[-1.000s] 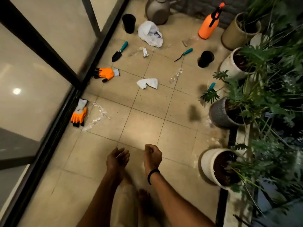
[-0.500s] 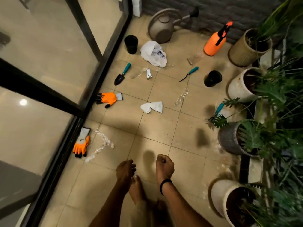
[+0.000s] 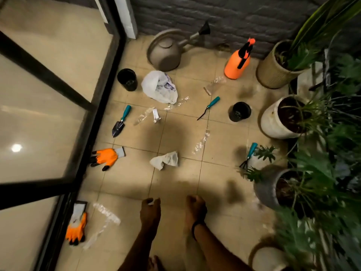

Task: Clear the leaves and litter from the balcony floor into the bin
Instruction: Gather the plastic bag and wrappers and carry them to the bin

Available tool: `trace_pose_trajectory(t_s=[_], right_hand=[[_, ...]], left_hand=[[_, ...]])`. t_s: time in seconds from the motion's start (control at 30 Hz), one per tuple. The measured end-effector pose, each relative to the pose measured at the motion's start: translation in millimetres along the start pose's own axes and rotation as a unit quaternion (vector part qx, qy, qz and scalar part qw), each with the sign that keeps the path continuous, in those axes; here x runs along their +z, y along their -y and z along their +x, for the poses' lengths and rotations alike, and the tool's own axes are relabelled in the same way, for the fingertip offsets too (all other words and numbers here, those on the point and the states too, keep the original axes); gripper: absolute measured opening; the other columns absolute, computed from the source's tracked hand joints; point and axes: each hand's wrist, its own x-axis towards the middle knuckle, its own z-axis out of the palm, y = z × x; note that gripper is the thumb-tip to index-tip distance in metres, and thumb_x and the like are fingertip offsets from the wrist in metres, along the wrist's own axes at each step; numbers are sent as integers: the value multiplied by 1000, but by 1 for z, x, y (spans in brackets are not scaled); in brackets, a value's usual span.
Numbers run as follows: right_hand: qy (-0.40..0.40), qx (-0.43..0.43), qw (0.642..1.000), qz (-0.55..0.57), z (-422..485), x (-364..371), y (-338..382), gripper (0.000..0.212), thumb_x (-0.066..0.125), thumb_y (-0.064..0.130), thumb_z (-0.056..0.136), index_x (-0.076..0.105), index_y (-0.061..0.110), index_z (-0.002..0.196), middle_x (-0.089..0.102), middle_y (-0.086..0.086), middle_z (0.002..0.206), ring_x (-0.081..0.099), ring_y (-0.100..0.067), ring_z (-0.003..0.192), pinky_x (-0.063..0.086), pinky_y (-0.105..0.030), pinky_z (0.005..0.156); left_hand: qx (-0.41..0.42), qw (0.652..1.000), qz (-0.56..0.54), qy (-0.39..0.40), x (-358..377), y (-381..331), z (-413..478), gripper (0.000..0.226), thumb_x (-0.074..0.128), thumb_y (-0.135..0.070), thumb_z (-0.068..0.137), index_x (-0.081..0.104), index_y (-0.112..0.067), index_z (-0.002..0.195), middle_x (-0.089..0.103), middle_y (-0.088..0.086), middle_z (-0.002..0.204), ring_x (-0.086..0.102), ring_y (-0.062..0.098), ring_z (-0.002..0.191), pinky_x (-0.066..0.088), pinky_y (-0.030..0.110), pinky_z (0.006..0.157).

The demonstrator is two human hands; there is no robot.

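Litter lies scattered on the tiled balcony floor: a crumpled white paper (image 3: 165,159) in the middle, a white plastic bag (image 3: 158,87) farther back, a small paper scrap (image 3: 156,115), and clear plastic wrappers (image 3: 200,142), (image 3: 105,218). My left hand (image 3: 150,211) hangs low over the floor with loosely curled fingers and holds nothing. My right hand (image 3: 196,209), with a black wristband, is curled into a fist with nothing visible in it. No bin is in view.
Two orange gloves (image 3: 105,157), (image 3: 76,227) lie by the glass door (image 3: 48,114) on the left. A trowel (image 3: 120,122), weeder (image 3: 208,107), hand rake (image 3: 248,154), black pots (image 3: 127,79), (image 3: 239,111), watering can (image 3: 166,50) and orange sprayer (image 3: 237,63) are there. Potted plants (image 3: 281,116) line the right.
The view has moved forward and tilted up, showing the back wall. Both hands stay low in front, about as before.
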Motion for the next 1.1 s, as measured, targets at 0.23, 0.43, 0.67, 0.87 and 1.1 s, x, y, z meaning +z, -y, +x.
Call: trace_pose_trajectory(t_s=[0.23,0.43,0.67,0.87,1.1], right_hand=[[28,41,999,14,63,-48,114,49,63,33,92,49,6,130,64,-15,121,61,-34,109,46,-31,85],[36,84,995,51,177,-29,156,74,65,42,83,30,17,143,53,-21,132,58,-42,111,54,-55,89],[13,101,995,25,289,2,193,76,64,46,86,25,23,147,46,-22,133,60,-41,102,58,-49,80],[-46,99,993,-38,392,66,178,72,55,37,98,20,9,154,26,-30,148,44,-46,124,36,-44,100],[-184,-117,965,-148,434,124,129,40,49,24,101,55,-5,127,56,-28,120,53,-45,110,37,-44,94]], left_hand=[[43,999,12,9,65,-111,36,32,65,-37,95,53,-21,120,66,2,97,65,25,93,56,43,87],[70,994,75,25,104,-167,107,43,64,-33,95,57,-8,129,70,13,107,67,31,97,55,44,90],[101,984,145,-20,139,-208,239,52,66,-30,93,45,-8,136,51,23,127,57,38,109,47,44,98],[161,955,218,-118,179,-240,365,62,65,-35,93,38,-9,143,43,26,134,47,47,121,39,48,101],[238,902,317,-170,214,-266,467,69,61,-51,91,24,-35,147,34,15,145,43,41,121,43,55,95]])
